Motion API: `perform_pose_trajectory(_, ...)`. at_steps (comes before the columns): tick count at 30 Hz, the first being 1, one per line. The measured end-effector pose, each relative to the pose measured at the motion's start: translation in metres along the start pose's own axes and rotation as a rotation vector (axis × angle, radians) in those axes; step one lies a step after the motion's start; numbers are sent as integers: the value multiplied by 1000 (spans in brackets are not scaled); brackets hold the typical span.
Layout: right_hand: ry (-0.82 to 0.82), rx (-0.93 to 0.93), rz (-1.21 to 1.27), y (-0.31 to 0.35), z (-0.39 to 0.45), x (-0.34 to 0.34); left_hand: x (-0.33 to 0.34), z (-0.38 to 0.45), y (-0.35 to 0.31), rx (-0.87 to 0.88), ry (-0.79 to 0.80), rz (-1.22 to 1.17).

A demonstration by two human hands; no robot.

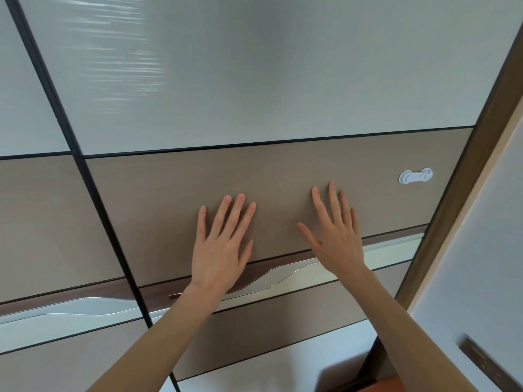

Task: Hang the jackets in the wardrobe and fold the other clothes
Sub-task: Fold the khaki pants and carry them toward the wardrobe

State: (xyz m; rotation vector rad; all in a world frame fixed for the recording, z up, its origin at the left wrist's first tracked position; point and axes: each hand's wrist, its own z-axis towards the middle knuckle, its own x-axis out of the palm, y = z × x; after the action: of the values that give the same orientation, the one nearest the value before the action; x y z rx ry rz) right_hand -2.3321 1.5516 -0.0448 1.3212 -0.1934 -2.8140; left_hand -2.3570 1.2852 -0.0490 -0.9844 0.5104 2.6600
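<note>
A wardrobe sliding door (pixel 283 171) fills the head view, with a brown band across its middle and glossy pale panels above and below. My left hand (pixel 219 250) lies flat on the brown band with its fingers spread. My right hand (pixel 336 236) is flat on the same band a little to the right, fingers apart too. Both hands hold nothing. No jackets or other clothes are in view.
A white plastic child-safety latch (pixel 415 175) sticks to the door near its right edge. A second door panel (pixel 36 216) lies left of a dark vertical frame. A brown wardrobe side frame (pixel 464 199) and a pale wall run down the right. Something orange (pixel 387 386) shows at the bottom.
</note>
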Motion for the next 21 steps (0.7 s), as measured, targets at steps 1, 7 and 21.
perform_pose_trajectory(1, 3, -1, 0, -4, 1, -1, 1, 2, -4, -3, 2, -2)
perform_pose_trajectory(7, 10, 0, -6, -29, 5, -2, 3, 13, -29, -11, -2, -27)
perform_pose_trajectory(21, 24, 15, 14, -59, 8, -9, 6, 21, -38, 45, 0, -24)
